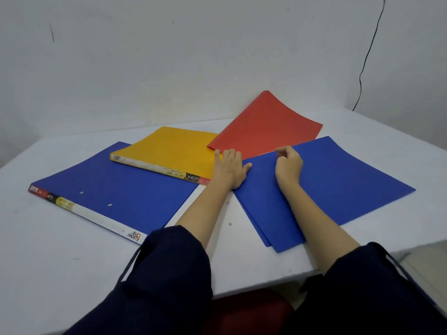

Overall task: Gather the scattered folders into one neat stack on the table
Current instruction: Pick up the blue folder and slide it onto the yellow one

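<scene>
Neither of your hands grips anything yet. Your left hand [229,169] lies flat, fingers spread, across the meeting point of the yellow folder [169,151], the red folder [263,126] and the thin blue folder [333,184]. Your right hand [289,165] rests loosely curled on that thin blue folder's far edge; whether its fingertips pinch the cover cannot be told.

All four folders lie scattered on the white table [48,238]. The thick blue folder [116,187] sits at your left, with the yellow one overlapping its far corner.

Risks, as a judgement: the red folder's cover curls upward, so sliding it may flip it open. The thin blue folder overhangs the table's near edge and could slip off if you drag it toward yourself.
</scene>
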